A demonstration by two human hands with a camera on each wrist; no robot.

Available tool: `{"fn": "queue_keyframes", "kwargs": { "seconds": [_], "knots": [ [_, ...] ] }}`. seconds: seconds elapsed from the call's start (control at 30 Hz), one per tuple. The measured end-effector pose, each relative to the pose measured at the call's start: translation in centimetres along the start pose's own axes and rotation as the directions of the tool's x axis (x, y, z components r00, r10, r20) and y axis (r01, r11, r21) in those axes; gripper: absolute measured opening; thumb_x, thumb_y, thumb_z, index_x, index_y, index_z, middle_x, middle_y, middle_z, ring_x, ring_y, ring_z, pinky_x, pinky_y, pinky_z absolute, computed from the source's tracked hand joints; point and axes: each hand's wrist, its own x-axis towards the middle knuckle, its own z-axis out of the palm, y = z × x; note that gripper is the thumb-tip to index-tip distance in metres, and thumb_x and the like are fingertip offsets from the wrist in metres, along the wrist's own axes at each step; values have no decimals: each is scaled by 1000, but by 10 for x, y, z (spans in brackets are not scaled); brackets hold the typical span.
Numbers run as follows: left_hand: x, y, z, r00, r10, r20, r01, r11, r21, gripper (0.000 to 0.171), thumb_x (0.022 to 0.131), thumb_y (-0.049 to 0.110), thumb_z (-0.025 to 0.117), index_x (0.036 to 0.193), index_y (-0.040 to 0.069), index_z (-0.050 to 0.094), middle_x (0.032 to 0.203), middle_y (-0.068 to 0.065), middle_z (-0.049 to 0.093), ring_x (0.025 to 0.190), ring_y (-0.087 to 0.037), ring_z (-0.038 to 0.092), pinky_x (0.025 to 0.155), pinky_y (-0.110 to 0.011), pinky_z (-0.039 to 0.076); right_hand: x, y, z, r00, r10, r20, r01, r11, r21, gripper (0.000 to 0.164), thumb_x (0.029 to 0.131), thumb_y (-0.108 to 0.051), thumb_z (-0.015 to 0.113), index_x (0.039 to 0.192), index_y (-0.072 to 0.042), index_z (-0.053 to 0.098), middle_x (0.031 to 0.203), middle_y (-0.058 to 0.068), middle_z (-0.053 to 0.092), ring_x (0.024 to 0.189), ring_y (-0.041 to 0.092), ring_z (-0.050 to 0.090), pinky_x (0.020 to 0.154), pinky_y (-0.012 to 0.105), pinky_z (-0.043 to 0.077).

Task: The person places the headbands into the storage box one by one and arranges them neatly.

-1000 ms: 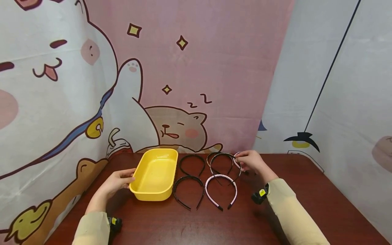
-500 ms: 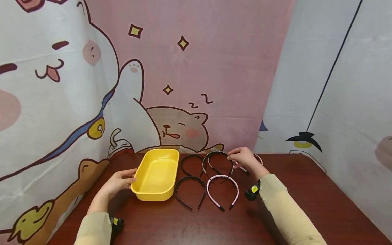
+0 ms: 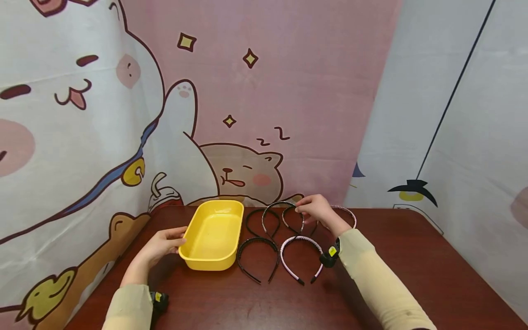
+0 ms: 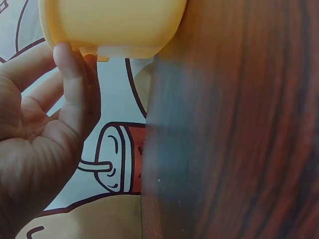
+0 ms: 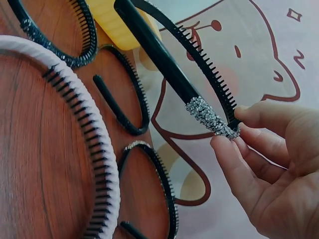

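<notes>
My right hand pinches a black headband between thumb and fingertips. Silver glitter covers its top, and inner comb teeth show in the right wrist view. It is held up over the back of the table, overlapping a plain black headband in the head view. At the left, my left hand grips the rim of a yellow plastic tray, which holds nothing. Nearer me lie a black toothed headband and a pale pink wrapped headband. Another glittery headband lies below the held one.
Behind my right wrist lies a second pink headband, partly hidden by the arm. The dark red-brown table ends at a cartoon-printed cloth wall behind. Similar cloth hangs along the right.
My right hand has moved left with the glittery headband, toward the tray, and the pink headband at the back right has come into view. The left hand keeps its grip on the tray.
</notes>
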Motion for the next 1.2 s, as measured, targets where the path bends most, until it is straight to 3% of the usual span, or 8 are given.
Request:
{"fn": "queue_keyframes", "kwargs": {
  "seconds": [0.17, 0.43, 0.57, 0.9, 1.2],
  "knots": [
    [1, 0, 0, 1000, 3, 4, -3, 1000, -1, 54, 94, 8, 62, 141, -10, 41, 127, -29, 55, 85, -28, 63, 73, -30, 55, 1, -9, 9, 999, -30, 16, 31, 999, -38, 26, 83, -3, 69, 106, 8, 69, 92, 12, 64, 72, 20, 60, 64, 50, 56],
    [1, 2, 0, 1000, -4, 2, 4, 1000, -6, 54, 95, 9, 62, 141, -9, 42, 123, -26, 59, 84, -27, 62, 74, -31, 55, 7, -31, 27, 998, -57, 30, 59, 998, -36, 25, 83, -3, 71, 105, 7, 70, 87, 11, 65, 80, 29, 61, 59, 45, 57],
    [1, 1, 0, 1000, -3, 2, 3, 1000, -17, 52, 94, 7, 62, 140, -9, 43, 120, -26, 60, 83, -27, 62, 73, -31, 55, 9, -38, 34, 997, -67, 33, 68, 997, -28, 23, 81, -2, 72, 102, 6, 71, 79, 9, 63, 72, 23, 61, 53, 38, 56],
    [-2, -6, 1, 1000, -3, -8, 2, 1000, -14, 55, 93, 9, 64, 140, -10, 43, 123, -25, 58, 85, -25, 64, 73, -31, 55, 15, -44, 52, 998, -40, 44, 41, 999, -17, 23, 79, -3, 70, 100, 5, 72, 71, 6, 60, 63, 15, 58, 61, 45, 57],
    [-1, 0, 1, 1000, 17, -7, -17, 1000, -9, 53, 94, 8, 63, 140, -10, 43, 122, -25, 59, 88, -29, 63, 75, -32, 55, 21, -55, 60, 998, -17, 57, 15, 1000, 22, 22, 83, -3, 71, 103, 3, 71, 75, 7, 59, 62, 13, 55, 55, 36, 57]
  ]
}}
